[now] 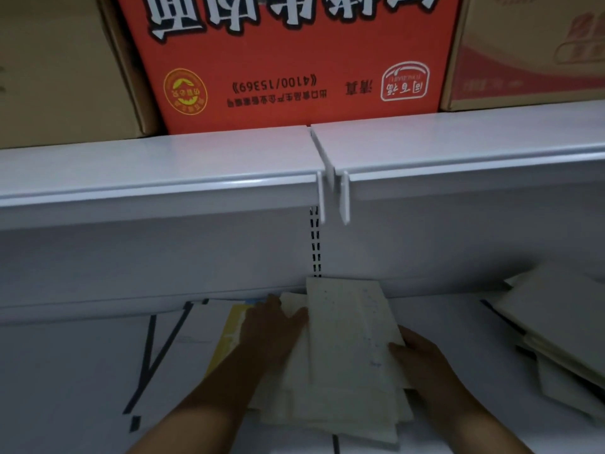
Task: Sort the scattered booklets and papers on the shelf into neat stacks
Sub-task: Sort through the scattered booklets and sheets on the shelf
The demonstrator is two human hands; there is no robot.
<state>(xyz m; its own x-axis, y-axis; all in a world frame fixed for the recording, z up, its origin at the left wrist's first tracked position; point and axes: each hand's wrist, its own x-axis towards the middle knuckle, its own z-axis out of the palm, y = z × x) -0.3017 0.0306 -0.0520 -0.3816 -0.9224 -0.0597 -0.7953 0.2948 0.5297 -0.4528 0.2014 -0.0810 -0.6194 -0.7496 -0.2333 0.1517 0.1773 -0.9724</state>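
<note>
Hands are bracketing the cream booklet stack (343, 362) mid-shelf (65, 371), my left hand (271, 326) lying flat and open on its left edge while my right hand (422, 358) is closing its grip on the right edge, apparently to square it, with loose white sheets (183, 342) crowding left and an untidy pile (556, 326) waiting right.

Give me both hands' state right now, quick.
Left hand: open, flat on the left side of the paper stack.
Right hand: curled on the stack's right edge, gripping it.
</note>
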